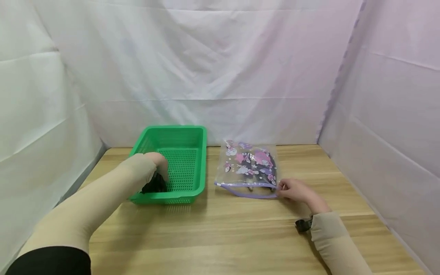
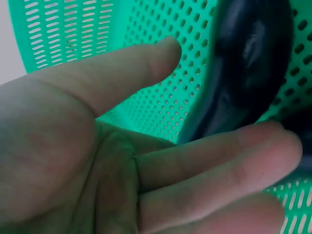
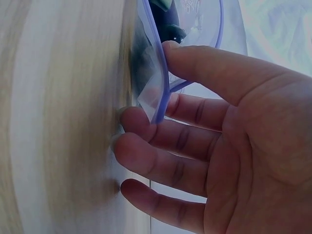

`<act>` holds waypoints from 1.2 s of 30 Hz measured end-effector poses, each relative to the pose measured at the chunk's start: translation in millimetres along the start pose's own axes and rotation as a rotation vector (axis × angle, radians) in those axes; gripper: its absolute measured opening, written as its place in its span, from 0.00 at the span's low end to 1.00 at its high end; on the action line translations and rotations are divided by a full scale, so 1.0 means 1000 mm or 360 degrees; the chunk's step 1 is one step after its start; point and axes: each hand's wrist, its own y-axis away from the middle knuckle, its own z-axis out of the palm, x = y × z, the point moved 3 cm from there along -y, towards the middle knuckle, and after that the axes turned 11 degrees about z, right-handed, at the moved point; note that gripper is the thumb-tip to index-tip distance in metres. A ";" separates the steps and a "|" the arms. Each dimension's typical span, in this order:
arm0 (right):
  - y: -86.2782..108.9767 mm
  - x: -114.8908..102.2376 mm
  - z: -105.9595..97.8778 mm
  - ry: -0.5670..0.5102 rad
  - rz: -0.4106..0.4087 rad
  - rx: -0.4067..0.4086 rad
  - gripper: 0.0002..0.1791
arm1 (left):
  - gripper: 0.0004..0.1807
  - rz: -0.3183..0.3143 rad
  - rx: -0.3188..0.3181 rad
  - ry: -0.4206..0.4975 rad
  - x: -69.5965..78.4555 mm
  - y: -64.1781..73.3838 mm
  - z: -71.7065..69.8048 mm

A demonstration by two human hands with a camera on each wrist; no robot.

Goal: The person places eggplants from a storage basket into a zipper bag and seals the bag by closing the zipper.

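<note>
My left hand (image 1: pixel 160 163) reaches down into a green plastic basket (image 1: pixel 203 160). In the left wrist view its thumb and fingers stretch out beside a glossy dark eggplant (image 2: pixel 248 58), with the fingertips close to its lower end. A second dark piece (image 2: pixel 297 131) shows partly behind those fingertips. With thumb and fingers, my right hand (image 1: pixel 297 191) pinches the right corner of a clear zip bag's purple rim (image 1: pixel 249 195). The zip bag (image 1: pixel 232 168), printed with pink and purple cartoons, lies flat with its mouth parted toward me. Dark items (image 3: pixel 168 22) are inside it.
Both the basket and the bag are on a wood-grain table (image 1: pixel 220 236), the basket left of the bag. White cloth (image 1: pixel 220 68) hangs behind the table and along both sides. A small black camera (image 1: pixel 303 225) is at the right wrist.
</note>
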 end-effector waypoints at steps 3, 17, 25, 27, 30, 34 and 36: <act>-0.001 0.000 0.001 -0.0003 0.0009 0.0029 0.06 | 0.18 -0.0010 0.0048 0.0059 0.001 -0.008 -0.002; 0.001 0.000 0.009 -0.0092 0.0051 0.0029 0.07 | 0.30 0.0242 0.0560 -0.0151 -0.007 -0.072 -0.008; 0.002 0.002 0.005 -0.0116 0.0052 0.0023 0.06 | 0.42 0.0342 0.0439 0.0004 -0.010 -0.082 -0.004; 0.002 0.003 0.004 -0.0123 0.0053 0.0032 0.06 | 0.44 0.0336 0.0386 0.0028 -0.011 -0.086 -0.001; 0.001 0.004 0.003 -0.0117 0.0054 0.0039 0.06 | 0.45 0.0339 0.0366 0.0046 -0.013 -0.093 0.004; -0.001 0.002 0.005 -0.0101 0.0037 0.0041 0.07 | 0.43 0.0337 0.0395 0.0081 -0.014 -0.097 0.011; -0.001 0.002 0.006 -0.0093 0.0031 0.0040 0.07 | 0.42 0.0345 0.0428 0.0076 -0.014 -0.098 0.013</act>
